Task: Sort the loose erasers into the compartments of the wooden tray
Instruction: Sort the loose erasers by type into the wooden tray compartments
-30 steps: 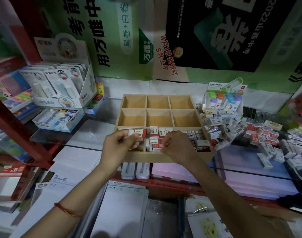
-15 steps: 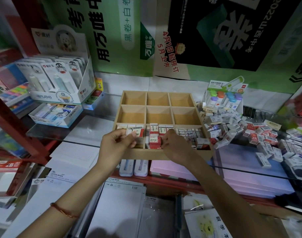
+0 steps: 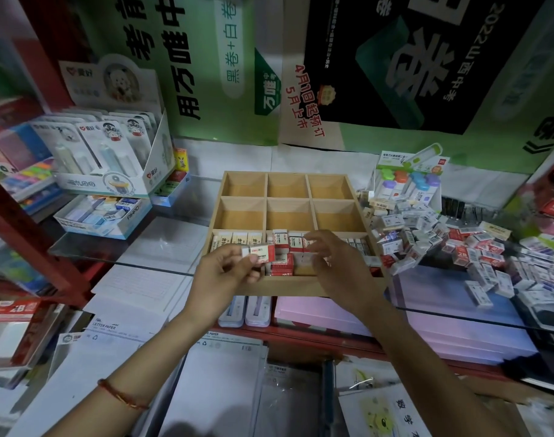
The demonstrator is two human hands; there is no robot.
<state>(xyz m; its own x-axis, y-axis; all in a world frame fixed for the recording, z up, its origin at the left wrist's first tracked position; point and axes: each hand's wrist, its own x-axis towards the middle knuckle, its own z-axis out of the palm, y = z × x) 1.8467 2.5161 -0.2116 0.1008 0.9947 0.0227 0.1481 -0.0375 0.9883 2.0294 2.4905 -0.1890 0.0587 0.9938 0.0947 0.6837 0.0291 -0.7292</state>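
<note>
Head view. Left hand (image 3: 222, 275) up out of the front row of the wooden tray (image 3: 288, 287), where it was pressed down among the stock a second ago. Now pinching one red-and-white eraser (image 3: 259, 251) between thumb and fingertips, held level just above the divider between the front-left and front-middle compartments.

Right hand (image 3: 335, 269) no longer curled down on the stack. Fingers spread and relaxed, hovering over the front-middle compartment, nothing visibly held.

Beneath, stacked red-and-white erasers (image 3: 283, 263) against that compartment's left side, with bare wood beside them. Cream-sleeved erasers (image 3: 237, 239) in a row in front-left. Barcoded erasers (image 3: 357, 246) in front-right, partly hidden by the wrist. No erasers in the six rear compartments.

Loose pile (image 3: 427, 241) on the glass counter (image 3: 143, 247), just right of the tray.

As a judgement: tidying of the stack finished, and the held eraser, matching the middle stack, probably bound for the gap there. Sorting at an early stage, most of the pile yet to place.
</note>
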